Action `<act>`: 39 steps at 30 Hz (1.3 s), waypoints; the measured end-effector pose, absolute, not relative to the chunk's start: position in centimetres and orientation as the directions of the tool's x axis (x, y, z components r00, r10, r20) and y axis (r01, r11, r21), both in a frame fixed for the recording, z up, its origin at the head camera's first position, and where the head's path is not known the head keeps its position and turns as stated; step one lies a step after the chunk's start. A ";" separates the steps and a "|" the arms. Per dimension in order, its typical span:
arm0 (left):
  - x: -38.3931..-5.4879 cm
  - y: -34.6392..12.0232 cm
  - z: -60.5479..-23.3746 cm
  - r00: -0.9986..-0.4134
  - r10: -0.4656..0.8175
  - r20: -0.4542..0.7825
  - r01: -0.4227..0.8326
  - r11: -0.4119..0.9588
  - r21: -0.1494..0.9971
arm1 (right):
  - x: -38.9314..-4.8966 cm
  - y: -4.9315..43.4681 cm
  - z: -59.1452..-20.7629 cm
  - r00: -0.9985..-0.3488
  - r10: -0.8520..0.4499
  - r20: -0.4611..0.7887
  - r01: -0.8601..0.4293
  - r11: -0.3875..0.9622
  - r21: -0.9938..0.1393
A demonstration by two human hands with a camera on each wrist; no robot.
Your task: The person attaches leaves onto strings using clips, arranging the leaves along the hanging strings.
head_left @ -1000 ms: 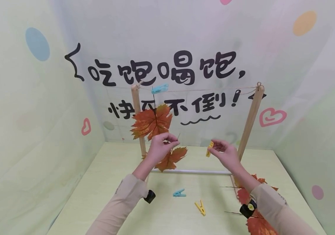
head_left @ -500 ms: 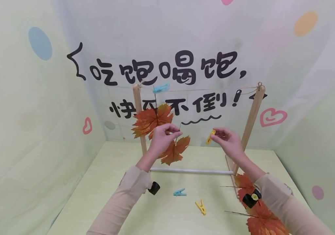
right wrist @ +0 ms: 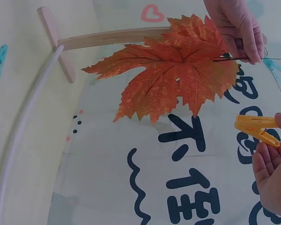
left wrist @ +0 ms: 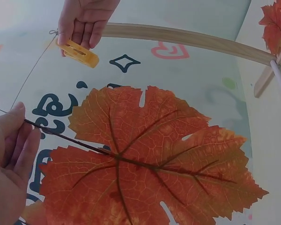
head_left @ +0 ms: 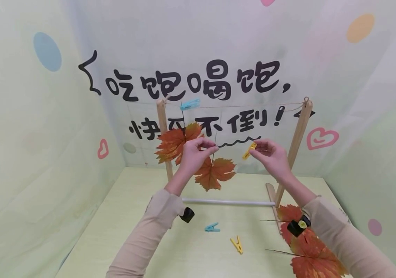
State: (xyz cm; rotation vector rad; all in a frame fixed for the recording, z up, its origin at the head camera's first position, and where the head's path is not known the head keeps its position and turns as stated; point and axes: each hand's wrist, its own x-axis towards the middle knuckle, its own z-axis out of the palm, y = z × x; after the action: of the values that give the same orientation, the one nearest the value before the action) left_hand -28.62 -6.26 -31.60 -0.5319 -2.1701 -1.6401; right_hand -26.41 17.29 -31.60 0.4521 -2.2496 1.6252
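My left hand (head_left: 196, 154) pinches the thin dark stem of an orange-red maple leaf (head_left: 215, 173), which hangs below the fingers; in the left wrist view the leaf (left wrist: 154, 159) spreads wide with its stem between thumb and fingertips. To the right, my right hand (head_left: 272, 158) holds a yellow clothespin (head_left: 249, 151) between thumb and fingers. Seen from the right wrist, that clothespin (right wrist: 256, 129) is gripped by its handle ends. Both hands are below a string (head_left: 236, 106) tied between two wooden posts. A blue clothespin (head_left: 190, 104) on the string holds another maple leaf (head_left: 173, 143) by its stem.
On the table (head_left: 114, 231) lie a blue clothespin (head_left: 212, 227) and a yellow clothespin (head_left: 237, 244). Maple leaves (head_left: 314, 256) lie at the right, under my right forearm. A wooden post (head_left: 298, 143) stands at each side, and a white rod (head_left: 229, 202) joins them low down.
Both hands have risen toward the string. The left hand has carried its leaf up and slightly right, away from the hanging leaf; the right hand has lifted the yellow clothespin.
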 end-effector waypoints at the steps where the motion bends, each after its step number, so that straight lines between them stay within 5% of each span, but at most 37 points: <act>1: -28.6 -6.2 -31.4 -0.858 0.073 0.508 0.509 0.252 0.823 | -26.4 17.3 -31.4 -0.893 -0.062 0.445 -0.443 0.293 -0.847; 11: -30.0 -5.6 -29.5 -0.832 0.059 0.552 0.551 0.214 0.807 | -26.8 17.0 -29.4 -0.854 -0.062 0.516 -0.516 0.223 -0.827; 39: -32.4 -4.6 -26.9 -0.890 -0.032 0.454 0.446 0.134 0.885 | -27.6 15.6 -26.4 -0.811 -0.047 0.584 -0.581 0.186 -0.792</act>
State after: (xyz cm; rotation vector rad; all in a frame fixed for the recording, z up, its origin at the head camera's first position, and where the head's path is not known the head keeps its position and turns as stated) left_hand -32.43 -4.59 -26.90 -0.4002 -2.0551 -1.8097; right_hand -27.58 15.58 -26.43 0.5884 -2.0375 1.6609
